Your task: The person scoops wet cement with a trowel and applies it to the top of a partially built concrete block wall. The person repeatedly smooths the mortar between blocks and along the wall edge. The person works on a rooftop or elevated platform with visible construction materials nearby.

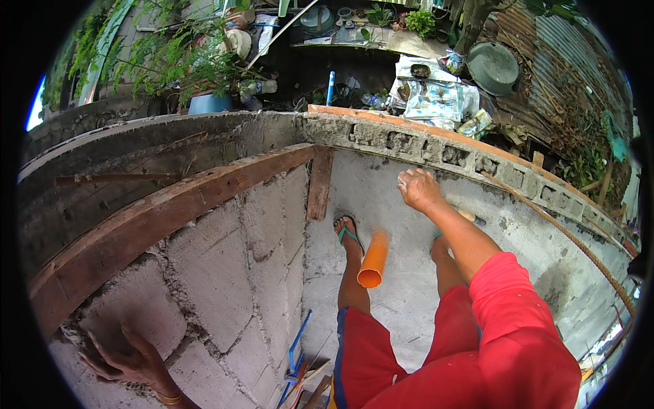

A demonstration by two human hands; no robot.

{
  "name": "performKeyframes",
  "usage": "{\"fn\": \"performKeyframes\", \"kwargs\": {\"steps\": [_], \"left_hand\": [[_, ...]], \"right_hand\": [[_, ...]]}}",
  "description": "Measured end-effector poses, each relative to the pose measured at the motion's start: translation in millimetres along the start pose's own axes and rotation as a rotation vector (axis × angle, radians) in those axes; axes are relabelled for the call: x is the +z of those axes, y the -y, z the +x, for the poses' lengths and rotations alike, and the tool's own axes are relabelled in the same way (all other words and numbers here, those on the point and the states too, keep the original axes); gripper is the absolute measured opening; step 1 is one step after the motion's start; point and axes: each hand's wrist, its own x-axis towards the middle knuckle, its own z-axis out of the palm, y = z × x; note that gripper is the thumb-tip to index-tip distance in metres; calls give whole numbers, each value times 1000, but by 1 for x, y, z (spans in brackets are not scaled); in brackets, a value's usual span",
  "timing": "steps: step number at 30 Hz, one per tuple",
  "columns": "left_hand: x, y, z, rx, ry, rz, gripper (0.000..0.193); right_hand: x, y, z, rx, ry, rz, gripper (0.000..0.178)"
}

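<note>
My left hand [131,360] rests with fingers spread against the rough grey block wall [211,273] at lower left. My right arm, in a red sleeve, reaches forward, and my right hand [419,189] is closed just short of the row of hollow blocks [402,142]. Its fingertips look whitish; whatever they may pinch is too small to make out. Between my legs an orange pipe [375,258] sticks up from the grey cement surface [402,307]. Partly behind my right forearm lies a tool with a pale handle [467,215].
A wooden beam [170,208] runs along the left wall, with a short upright board [319,183] at the corner. A rusty bar [565,235] slants across the right. A blue hacksaw-like frame [294,361] lies low beside the wall. Beyond the blocks are a basin [492,68] and sacks [429,95].
</note>
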Motion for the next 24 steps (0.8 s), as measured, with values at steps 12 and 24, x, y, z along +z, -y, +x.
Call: {"fn": "performKeyframes", "kwargs": {"steps": [12, 24], "left_hand": [[-59, -273, -234, -19, 1224, -1616, 50], [-49, -322, -261, 200, 1481, -1517, 67]], "right_hand": [[78, 109, 179, -3, -109, -198, 30], [72, 123, 202, -70, -121, 58, 28]]}}
